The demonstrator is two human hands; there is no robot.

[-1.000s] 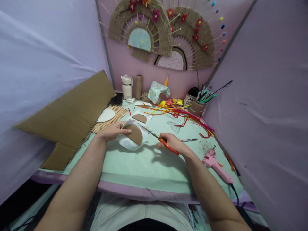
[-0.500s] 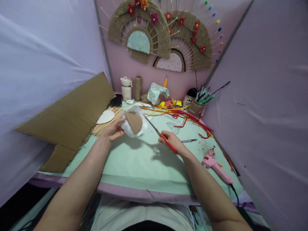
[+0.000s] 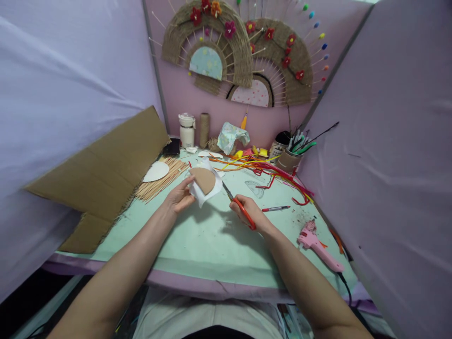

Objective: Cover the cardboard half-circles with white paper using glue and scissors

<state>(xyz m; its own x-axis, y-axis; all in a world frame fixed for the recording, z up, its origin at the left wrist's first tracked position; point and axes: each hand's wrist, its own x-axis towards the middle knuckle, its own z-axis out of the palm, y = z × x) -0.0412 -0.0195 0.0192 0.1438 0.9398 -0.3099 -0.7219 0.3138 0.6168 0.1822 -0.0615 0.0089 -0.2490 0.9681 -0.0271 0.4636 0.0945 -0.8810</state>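
Note:
Between the fingers and thumb of my left hand is a brown half-round cardboard piece with white fabric sticking out around its edge. I hold both above the table. My right hand is closed around the red handles of a pair of scissors. The blades point up and left, with their tips close to the right edge of the white fabric. Whether the tips touch the fabric I cannot tell.
A large cardboard sheet leans at the left beside thin wooden sticks and a white half-round piece. Pipe cleaners, a protractor and a pen lie behind and right. A pink glue gun rests at the right.
My left hand has moved right and turned the cardboard piece with its fabric, so its brown face shows more. My right hand has shifted slightly left with the scissors.

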